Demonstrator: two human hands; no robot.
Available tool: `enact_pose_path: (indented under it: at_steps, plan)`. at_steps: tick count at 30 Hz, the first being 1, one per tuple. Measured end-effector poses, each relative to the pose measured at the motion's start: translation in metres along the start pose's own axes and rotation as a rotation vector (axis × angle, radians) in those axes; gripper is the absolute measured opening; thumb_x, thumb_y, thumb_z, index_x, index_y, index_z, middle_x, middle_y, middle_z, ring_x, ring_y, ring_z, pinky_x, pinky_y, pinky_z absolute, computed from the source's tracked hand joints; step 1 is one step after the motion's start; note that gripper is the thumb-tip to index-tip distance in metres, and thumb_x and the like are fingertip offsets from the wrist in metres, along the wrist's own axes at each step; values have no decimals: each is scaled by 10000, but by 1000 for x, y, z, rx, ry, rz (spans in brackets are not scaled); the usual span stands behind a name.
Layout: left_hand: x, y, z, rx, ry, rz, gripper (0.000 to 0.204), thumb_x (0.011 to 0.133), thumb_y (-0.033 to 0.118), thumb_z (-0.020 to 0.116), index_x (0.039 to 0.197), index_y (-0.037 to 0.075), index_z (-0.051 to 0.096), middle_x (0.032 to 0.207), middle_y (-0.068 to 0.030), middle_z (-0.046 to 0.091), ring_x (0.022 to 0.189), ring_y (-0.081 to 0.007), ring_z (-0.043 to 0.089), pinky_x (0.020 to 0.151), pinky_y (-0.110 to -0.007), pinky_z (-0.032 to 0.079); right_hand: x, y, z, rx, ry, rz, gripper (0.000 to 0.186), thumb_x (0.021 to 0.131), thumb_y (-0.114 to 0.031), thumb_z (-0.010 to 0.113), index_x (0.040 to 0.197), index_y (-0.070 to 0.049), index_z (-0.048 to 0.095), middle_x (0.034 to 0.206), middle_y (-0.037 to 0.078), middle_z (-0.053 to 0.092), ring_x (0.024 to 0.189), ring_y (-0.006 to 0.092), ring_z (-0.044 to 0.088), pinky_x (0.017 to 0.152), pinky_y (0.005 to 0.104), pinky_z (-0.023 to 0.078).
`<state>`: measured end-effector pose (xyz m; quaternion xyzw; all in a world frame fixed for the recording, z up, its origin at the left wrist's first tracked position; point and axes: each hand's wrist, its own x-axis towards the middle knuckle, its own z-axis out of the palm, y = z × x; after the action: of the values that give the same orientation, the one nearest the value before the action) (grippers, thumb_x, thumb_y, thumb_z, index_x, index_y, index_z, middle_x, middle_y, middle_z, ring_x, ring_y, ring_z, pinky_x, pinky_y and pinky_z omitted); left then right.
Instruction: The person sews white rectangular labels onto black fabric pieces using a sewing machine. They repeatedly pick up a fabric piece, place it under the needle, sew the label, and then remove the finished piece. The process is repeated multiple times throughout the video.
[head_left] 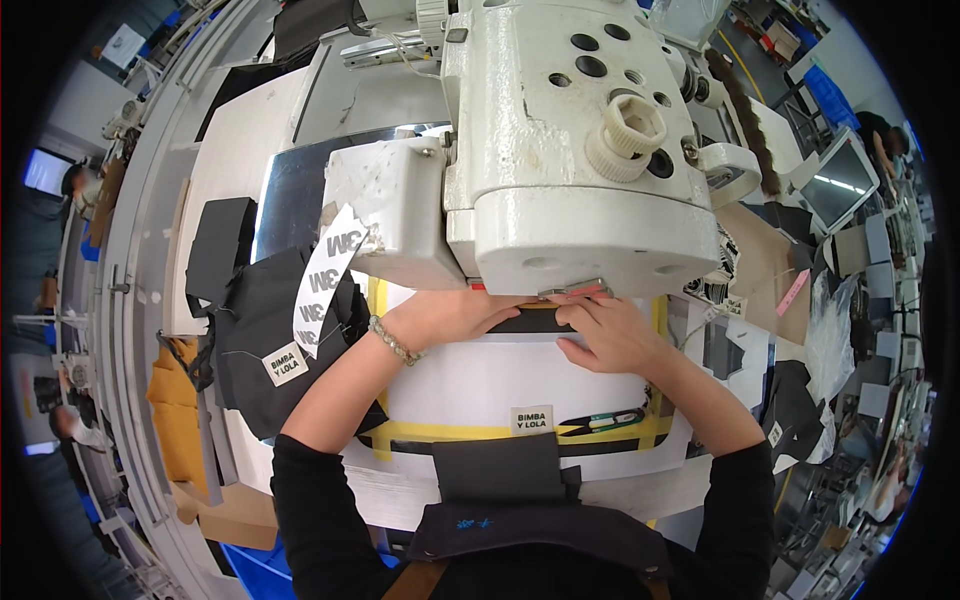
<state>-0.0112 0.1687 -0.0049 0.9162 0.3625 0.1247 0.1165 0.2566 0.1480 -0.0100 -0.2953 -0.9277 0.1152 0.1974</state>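
A black fabric piece [527,321] lies under the front of a large white sewing machine head [590,235]. My left hand [455,318] reaches in from the left with fingers stretched flat along its far edge; some fingertips are hidden below the machine. On the other side, my right hand [607,335] rests its bent fingers on the right end of the black piece, thumb held apart. Both hands are over a white sheet [470,375] framed with yellow tape [400,430]. Nearer me lie a small cream label [532,419] and green-handled thread snips [602,422].
Black fabric pieces [255,320] are heaped on the left, with a white printed strip [325,285] beside the machine. Another dark piece [497,465] hangs at the front edge. Mustard fabric [178,415] sits far left, clear plastic [830,350] and a screen [840,182] at right.
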Motion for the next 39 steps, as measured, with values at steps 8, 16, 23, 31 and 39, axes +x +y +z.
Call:
enact_pose_path:
  at_steps: [8,16,23,31,39]
  plan:
    - [-5,-5,11,41,386,218,193,797,138,698,980,96,740,871,-35,686,794,-229,665,674,-352,534,4,-3,-3,-101,-13,-19,291,767,-228,724,998,-115,587,1211,36,642,986,214,579,792,365,457]
    - [-11,-6,14,5,251,112,267,721,163,783,966,70,734,1027,-68,707,917,-260,674,808,-379,546,4,-5,-2,-106,-30,-2,296,760,-246,730,988,-120,590,1162,39,658,899,208,600,744,349,463]
    - [-7,-2,9,5,187,48,308,782,228,758,1084,176,732,997,-43,685,893,-252,663,793,-365,539,2,-2,1,-88,-40,4,305,761,-264,732,989,-120,590,1115,55,665,737,209,619,653,314,485]
    - [-4,-3,7,-4,51,13,345,834,269,720,1178,278,691,1068,-39,662,963,-260,639,836,-385,520,4,-4,0,-98,-32,-6,327,750,-271,745,999,-125,592,1149,50,646,904,224,600,775,357,465]
    - [3,-7,4,40,244,180,336,874,281,668,1206,243,634,918,-31,665,795,-224,668,671,-364,535,9,-6,-5,-92,-5,-2,302,790,-269,708,1020,-130,571,1112,-9,636,1052,185,553,843,353,405]
